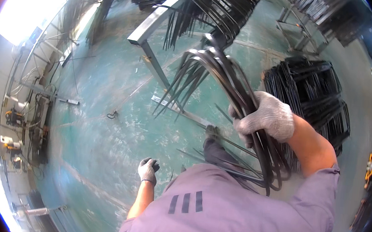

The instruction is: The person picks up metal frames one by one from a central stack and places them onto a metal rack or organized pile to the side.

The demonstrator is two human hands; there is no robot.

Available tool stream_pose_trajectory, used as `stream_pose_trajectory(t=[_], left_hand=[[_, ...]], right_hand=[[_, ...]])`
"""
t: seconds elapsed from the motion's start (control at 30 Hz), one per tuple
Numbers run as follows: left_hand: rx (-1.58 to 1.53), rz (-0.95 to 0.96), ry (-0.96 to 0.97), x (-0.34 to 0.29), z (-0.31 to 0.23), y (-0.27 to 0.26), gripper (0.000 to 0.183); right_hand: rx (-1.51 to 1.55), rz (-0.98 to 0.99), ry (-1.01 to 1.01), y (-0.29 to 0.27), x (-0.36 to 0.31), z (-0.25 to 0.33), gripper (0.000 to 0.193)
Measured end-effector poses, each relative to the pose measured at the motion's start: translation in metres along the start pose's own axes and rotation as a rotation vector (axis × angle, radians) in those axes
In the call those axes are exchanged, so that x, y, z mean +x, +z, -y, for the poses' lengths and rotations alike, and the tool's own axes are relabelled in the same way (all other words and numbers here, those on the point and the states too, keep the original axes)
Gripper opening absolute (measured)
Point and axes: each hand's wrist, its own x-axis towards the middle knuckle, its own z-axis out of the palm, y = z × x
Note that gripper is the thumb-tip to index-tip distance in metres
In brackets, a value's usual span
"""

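My right hand point(267, 118), in a pale knitted glove, is wrapped round a bundle of bent black metal rods point(226, 77). The hooked upper ends of the rods fan out toward a metal rack, and their lower ends curve down beside my body. Low at my left side hangs my left hand point(148, 170), gloved too, with its fingers loosely curled and nothing visible in them. Just beyond the bundle, many similar black rods point(227, 7) hang over the grey metal rack point(160, 18).
A heap of black bent rods point(310, 102) stands on the floor to my right. Another loaded rack point(303, 31) is at the far right. Along the left wall are equipment and cables point(22, 119). The rack's foot bar point(186, 112) crosses the green floor near my shoe point(210, 131).
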Motion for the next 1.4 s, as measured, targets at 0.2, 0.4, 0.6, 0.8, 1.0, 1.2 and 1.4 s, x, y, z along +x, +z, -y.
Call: stream_pose_trajectory(t=[0.2, 0.4, 0.6, 0.8, 1.0, 1.2, 1.4], left_hand=[[-0.024, -0.071, 0.006, 0.001, -0.03, 0.043, 0.034], [-0.064, -0.225, -0.013, -0.006, -0.042, 0.091, 0.036], [-0.033, 0.006, -0.039, 0.013, -0.042, 0.121, 0.035], [0.09, 0.101, 0.082, 0.059, -0.082, 0.128, 0.036], [0.579, 0.224, 0.294, 0.102, -0.095, 0.069, 0.036], [0.044, -0.045, -0.032, 0.101, -0.054, 0.002, 0.038], [-0.094, -0.105, -0.117, 0.072, -0.055, 0.011, 0.037]], right_hand=[[-0.469, 0.404, -0.215, 0.016, 0.137, 0.06, 0.033], [-0.365, 0.492, -0.031, 0.031, 0.194, 0.123, 0.014], [-0.52, 0.505, 0.064, -0.012, 0.206, 0.09, 0.039], [-0.754, 0.483, 0.147, 0.019, 0.168, 0.067, 0.044], [-0.871, 0.642, 0.18, 0.082, 0.161, 0.065, 0.038], [-0.892, 0.555, 0.004, 0.112, 0.181, 0.093, 0.046], [-0.741, 0.348, -0.023, 0.085, 0.237, 0.167, 0.036]])
